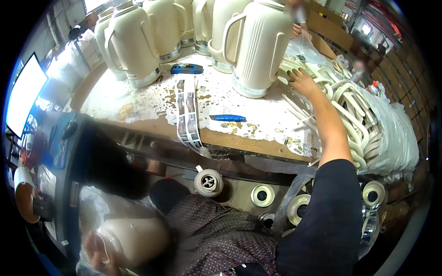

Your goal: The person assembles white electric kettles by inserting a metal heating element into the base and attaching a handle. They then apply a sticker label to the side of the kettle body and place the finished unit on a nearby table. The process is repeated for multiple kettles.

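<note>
Tabletop (pixel 156 105) w/ illegible label strip (pixel 187 115); R hand (pixel 302 83) prob. touching loose handles (pixel 352 120).

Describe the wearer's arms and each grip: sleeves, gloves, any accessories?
The right arm wears a plain black sleeve that stops above the forearm; no cable or watch shows. The right grip is an ungloved human hand. The left grip also looks ungloved, though blurred; the left sleeve cannot be made out.

Blurred left hand (pixel 97 254), cream jug (pixel 143 240) in it blurred, front jug (pixel 261 50) cropped by upper edge
</note>
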Demonstrator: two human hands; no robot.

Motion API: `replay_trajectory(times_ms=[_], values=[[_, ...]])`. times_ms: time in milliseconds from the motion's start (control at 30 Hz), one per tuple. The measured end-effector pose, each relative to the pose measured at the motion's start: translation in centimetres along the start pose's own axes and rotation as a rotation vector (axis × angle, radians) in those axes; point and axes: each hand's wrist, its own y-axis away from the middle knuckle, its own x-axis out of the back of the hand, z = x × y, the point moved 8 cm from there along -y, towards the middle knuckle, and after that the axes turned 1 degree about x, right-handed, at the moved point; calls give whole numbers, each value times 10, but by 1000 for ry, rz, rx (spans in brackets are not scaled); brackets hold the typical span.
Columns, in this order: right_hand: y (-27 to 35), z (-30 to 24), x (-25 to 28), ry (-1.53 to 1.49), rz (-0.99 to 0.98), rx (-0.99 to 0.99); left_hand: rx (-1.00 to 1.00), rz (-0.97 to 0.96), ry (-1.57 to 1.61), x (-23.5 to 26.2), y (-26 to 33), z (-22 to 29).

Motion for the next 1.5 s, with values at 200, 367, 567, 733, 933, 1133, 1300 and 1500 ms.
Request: replay_trajectory(times_ms=[200,367,567,733,933,1133,1300,1500], values=[[75,122,48,-117,266,-753,128,68,-75,-22,-7,14],[170,179,29,-1055,931,-1331,58,54,-54,-49,-10,39],[164,47,115,-2187,1536,-775,-86,101,-40,-56,5,60],[142,-344,232,-2551,-318,-385,-11,152,22,-19,42,73],[80,-467,312,-2675,-36,-95,-61,239,-57,32,108,103],[-1,-532,410,-3021,-243,89,-132,294,8,17,129,93],[4,-581,427,-2901,-797,168,-88,233,-9,21,133,85],[-3,-572,423,-2833,-720,209,-43,190,-76,18,137,81]])
